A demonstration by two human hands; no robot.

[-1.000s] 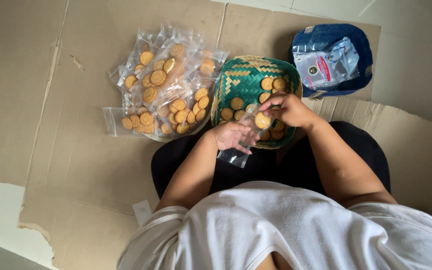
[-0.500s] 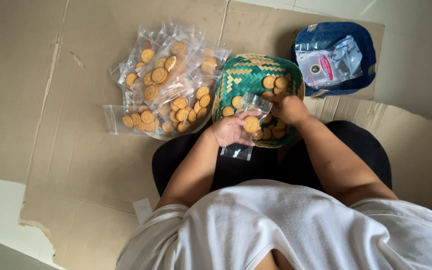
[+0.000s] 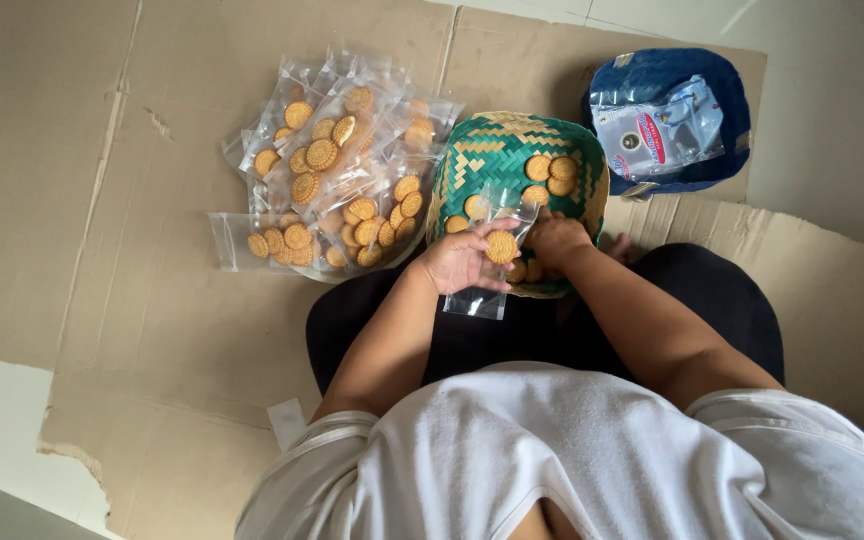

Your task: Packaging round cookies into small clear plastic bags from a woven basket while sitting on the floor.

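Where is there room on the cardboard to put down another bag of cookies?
The widest bare cardboard lies left of the pile of filled bags, with more below it beside the left arm. It is crowded around the green woven basket, both hands and the blue basket.

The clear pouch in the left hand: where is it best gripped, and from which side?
Judging by its pose, take the clear pouch at its lower sealed end, from the person's side. The open mouth faces the woven basket, and the left hand already pinches the middle over a biscuit.
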